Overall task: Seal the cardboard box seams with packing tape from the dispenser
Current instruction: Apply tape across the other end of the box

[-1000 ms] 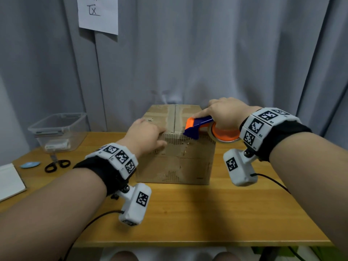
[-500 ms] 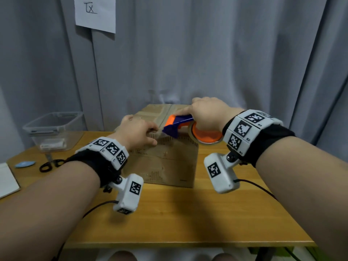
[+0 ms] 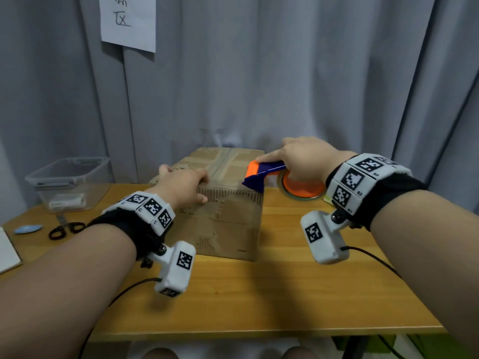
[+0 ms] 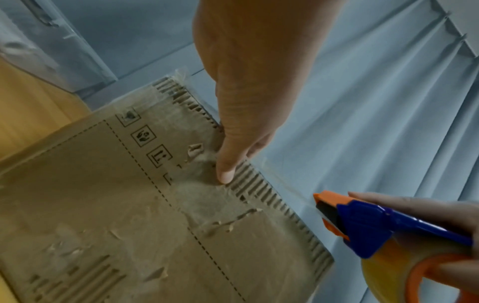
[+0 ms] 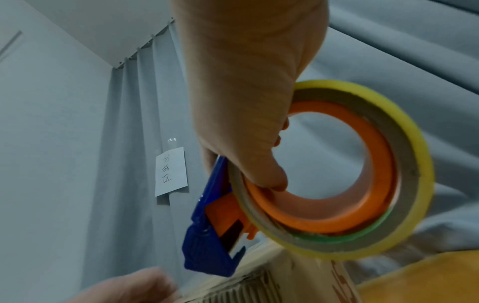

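Observation:
A brown cardboard box [image 3: 228, 224] stands turned at an angle on the wooden table [image 3: 285, 294], with a taped seam along its top. My left hand [image 3: 184, 185] grips the front top edge near the left corner, fingers on top and thumb [image 4: 228, 164] pressed against the front face. My right hand [image 3: 305, 159] holds the blue and orange tape dispenser [image 3: 261, 174] with its yellowish tape roll [image 5: 404, 184]. Its blue nose sits at the box's front right top corner. A thin clear strip seems to run along that edge between thumb and dispenser [image 4: 362, 225].
A clear plastic bin [image 3: 70, 182] stands at the table's back left, with black scissors [image 3: 64, 229] and a small blue oval object [image 3: 27, 229] in front of it. A white pad [image 3: 7, 252] lies at the left edge. Grey curtain hangs close behind the box.
The box has turned so its seam now runs at an angle. The dispenser has slid right along the front top edge to the right corner. My left hand stayed on the edge.

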The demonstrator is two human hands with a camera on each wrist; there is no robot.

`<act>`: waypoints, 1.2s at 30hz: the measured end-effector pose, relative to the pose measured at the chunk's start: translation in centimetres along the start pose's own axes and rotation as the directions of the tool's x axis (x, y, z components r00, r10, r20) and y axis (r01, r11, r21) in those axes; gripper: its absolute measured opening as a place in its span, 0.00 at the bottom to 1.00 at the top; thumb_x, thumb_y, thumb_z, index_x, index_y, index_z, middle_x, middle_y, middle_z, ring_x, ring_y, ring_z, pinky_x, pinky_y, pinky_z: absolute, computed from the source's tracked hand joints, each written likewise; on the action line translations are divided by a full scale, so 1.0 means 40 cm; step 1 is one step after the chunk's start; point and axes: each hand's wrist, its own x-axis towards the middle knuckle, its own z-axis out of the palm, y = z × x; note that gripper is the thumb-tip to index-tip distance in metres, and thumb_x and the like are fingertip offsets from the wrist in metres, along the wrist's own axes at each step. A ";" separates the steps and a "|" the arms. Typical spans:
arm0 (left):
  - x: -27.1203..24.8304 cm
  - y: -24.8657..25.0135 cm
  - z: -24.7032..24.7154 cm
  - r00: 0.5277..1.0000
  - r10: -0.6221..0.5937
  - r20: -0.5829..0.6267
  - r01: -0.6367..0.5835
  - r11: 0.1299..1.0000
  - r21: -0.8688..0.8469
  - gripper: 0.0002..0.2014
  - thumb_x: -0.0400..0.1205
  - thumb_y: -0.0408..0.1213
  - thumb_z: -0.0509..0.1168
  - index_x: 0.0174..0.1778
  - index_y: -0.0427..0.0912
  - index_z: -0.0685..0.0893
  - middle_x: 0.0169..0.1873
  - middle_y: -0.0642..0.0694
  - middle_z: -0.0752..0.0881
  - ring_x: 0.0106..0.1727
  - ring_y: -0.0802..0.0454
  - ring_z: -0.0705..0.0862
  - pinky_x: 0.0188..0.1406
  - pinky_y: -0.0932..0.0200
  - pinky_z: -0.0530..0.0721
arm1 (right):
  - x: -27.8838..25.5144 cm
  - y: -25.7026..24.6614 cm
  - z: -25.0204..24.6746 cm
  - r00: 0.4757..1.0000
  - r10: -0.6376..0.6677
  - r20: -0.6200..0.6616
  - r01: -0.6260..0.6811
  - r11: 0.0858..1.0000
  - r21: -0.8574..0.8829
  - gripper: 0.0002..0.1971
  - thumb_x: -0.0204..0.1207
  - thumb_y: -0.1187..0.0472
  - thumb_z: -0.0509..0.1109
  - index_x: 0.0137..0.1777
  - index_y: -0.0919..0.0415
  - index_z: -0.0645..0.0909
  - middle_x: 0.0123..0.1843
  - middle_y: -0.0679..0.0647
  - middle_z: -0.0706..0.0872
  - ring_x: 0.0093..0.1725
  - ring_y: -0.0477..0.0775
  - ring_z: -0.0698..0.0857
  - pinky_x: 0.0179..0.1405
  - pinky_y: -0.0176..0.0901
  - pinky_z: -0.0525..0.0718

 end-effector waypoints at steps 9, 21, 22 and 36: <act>-0.005 0.030 -0.007 0.998 0.062 0.002 -0.062 0.994 0.092 0.27 0.78 0.53 0.63 0.73 0.58 0.66 0.56 0.55 0.85 0.60 0.50 0.81 0.69 0.42 0.56 | -0.001 0.000 0.034 1.000 0.012 0.028 -0.014 0.999 0.051 0.33 0.76 0.63 0.60 0.75 0.28 0.62 0.46 0.48 0.69 0.43 0.53 0.73 0.41 0.46 0.72; 0.008 0.143 0.031 0.970 0.238 -0.047 -0.232 0.967 0.100 0.26 0.81 0.56 0.60 0.75 0.56 0.68 0.69 0.53 0.79 0.73 0.56 0.73 0.78 0.41 0.39 | 0.005 0.020 0.026 0.999 0.003 0.039 -0.004 0.999 0.033 0.34 0.76 0.64 0.59 0.75 0.28 0.61 0.50 0.50 0.71 0.44 0.54 0.74 0.42 0.46 0.72; 0.009 0.144 0.034 0.971 0.235 -0.036 -0.230 0.967 0.112 0.27 0.81 0.56 0.59 0.76 0.56 0.67 0.71 0.53 0.77 0.73 0.56 0.73 0.78 0.40 0.37 | 0.005 0.021 0.029 0.999 0.005 0.041 -0.006 1.000 0.030 0.34 0.76 0.64 0.59 0.75 0.28 0.61 0.50 0.50 0.70 0.44 0.54 0.74 0.41 0.46 0.71; 0.007 0.141 0.032 0.983 0.183 0.003 -0.181 0.970 0.163 0.29 0.81 0.61 0.55 0.76 0.53 0.68 0.66 0.50 0.83 0.69 0.51 0.78 0.79 0.41 0.37 | -0.056 0.095 0.063 1.000 0.000 0.019 0.000 1.000 0.007 0.30 0.78 0.56 0.59 0.77 0.28 0.58 0.47 0.51 0.71 0.43 0.56 0.76 0.39 0.46 0.71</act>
